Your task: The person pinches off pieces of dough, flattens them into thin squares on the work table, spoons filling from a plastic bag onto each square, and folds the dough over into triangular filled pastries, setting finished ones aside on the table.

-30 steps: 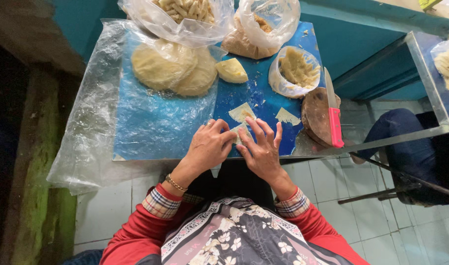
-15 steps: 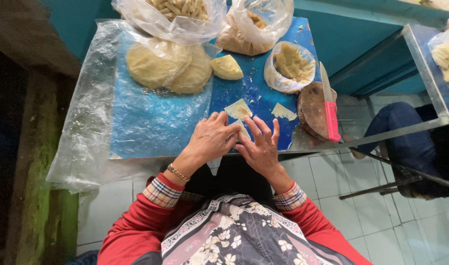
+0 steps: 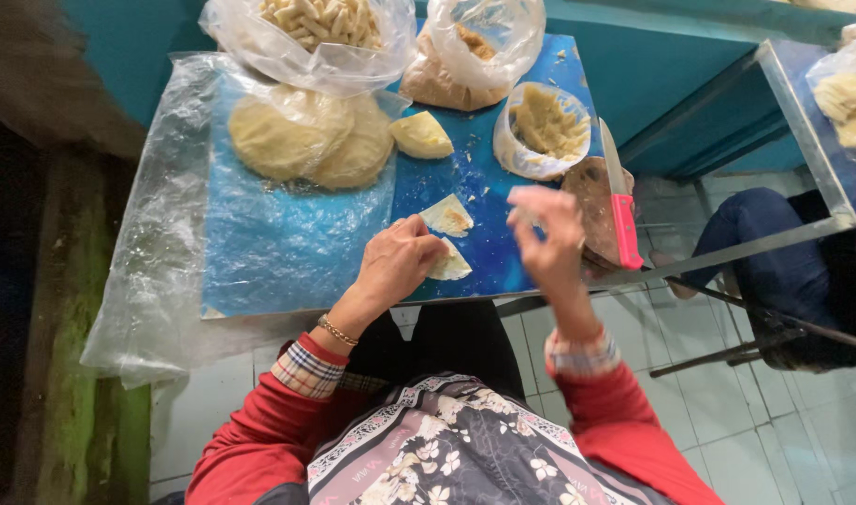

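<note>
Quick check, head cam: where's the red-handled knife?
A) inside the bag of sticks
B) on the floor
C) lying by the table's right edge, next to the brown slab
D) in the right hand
C: the knife lies flat beside the brown slab near the table's right edge; the right hand is raised next to it, not gripping it.

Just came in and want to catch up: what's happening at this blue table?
A person is working thin dough at the blue table. The left hand presses on a folded dough piece near the front edge, with a second triangular piece just beyond it. The right hand is lifted and blurred above the table. Flat dough rounds, bagged fillings and a red-handled knife lie around.
</note>
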{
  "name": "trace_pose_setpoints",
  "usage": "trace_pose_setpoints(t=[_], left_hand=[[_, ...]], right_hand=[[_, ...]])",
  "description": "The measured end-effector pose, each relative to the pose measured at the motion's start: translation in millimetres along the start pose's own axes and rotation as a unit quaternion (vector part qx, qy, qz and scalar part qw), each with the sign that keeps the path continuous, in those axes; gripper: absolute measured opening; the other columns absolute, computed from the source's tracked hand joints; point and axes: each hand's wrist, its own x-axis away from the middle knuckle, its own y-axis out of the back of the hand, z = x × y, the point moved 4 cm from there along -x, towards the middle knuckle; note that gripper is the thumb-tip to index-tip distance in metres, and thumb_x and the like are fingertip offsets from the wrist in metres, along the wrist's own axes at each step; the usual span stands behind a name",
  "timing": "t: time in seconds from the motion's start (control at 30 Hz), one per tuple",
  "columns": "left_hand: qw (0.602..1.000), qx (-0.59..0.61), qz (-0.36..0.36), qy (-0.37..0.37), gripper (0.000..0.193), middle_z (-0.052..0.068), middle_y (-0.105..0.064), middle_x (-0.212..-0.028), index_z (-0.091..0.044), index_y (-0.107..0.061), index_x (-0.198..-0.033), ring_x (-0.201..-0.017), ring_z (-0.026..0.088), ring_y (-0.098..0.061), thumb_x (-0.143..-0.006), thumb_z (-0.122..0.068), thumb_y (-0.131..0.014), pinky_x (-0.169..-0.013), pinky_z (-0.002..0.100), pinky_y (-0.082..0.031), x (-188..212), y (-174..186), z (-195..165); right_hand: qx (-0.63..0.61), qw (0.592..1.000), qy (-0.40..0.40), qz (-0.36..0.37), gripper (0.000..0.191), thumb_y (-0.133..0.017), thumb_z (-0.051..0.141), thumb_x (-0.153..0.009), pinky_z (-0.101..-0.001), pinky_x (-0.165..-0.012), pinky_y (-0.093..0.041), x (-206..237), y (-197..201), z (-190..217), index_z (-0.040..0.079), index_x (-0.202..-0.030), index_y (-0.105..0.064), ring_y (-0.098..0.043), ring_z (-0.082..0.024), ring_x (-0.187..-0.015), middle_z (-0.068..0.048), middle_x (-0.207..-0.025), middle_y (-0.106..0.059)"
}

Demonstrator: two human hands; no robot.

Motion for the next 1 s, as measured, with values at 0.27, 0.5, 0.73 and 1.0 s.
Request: trace_pose_setpoints(t=[0.27,0.5,0.73,1.0], left_hand=[[1.0,0.006,-0.009,0.019,0.003,0.006,-0.065,-0.088,-0.015,-0.077,-0.083,-0.086,0.029,-0.066,-0.081,-0.014,-0.074,-0.072,0.042,-0.054,-6,-1,1],[1.0,0.014,-0.001,0.028,0.004,0.007,-0.065,-0.088,-0.013,-0.073,-0.078,-0.083,0.03,-0.066,-0.08,-0.015,-0.075,-0.07,0.043,-0.054,-14,-1,3],[0.998,0.041,-0.007,0.037,0.01,0.008,-0.062,-0.089,-0.012,-0.066,-0.084,-0.086,0.031,-0.065,-0.078,-0.011,-0.073,-0.071,0.043,-0.054,-14,-5,10],[0.995,0.08,0.005,0.062,0.015,0.009,-0.072,-0.092,-0.011,-0.064,-0.104,-0.087,0.032,-0.068,-0.089,-0.009,-0.065,-0.073,0.045,-0.054,-16,-1,4]], right_hand=[[0.014,0.995,-0.048,0.083,0.019,-0.07,0.018,-0.092,-0.0337,-0.073,-0.056,-203,-78,-139,0.012,-0.107,-0.08,-0.074,-0.021,-0.076,-0.009,-0.089,-0.076],[0.295,0.863,-0.129,0.39,0.026,-0.077,0.04,-0.077,-0.0494,-0.08,-0.053,-253,-171,-186,0.023,-0.096,-0.082,-0.069,-0.034,-0.095,-0.011,-0.098,-0.075],[0.276,0.909,0.007,0.313,0.027,-0.082,0.04,-0.079,-0.0503,-0.081,-0.052,-269,-178,-172,0.018,-0.095,-0.081,-0.07,-0.036,-0.093,-0.016,-0.096,-0.075],[0.067,0.961,-0.099,0.248,0.012,-0.069,0.018,-0.091,-0.0381,-0.074,-0.059,-266,-176,-176,0.016,-0.093,-0.08,-0.075,-0.026,-0.081,-0.009,-0.085,-0.077]])
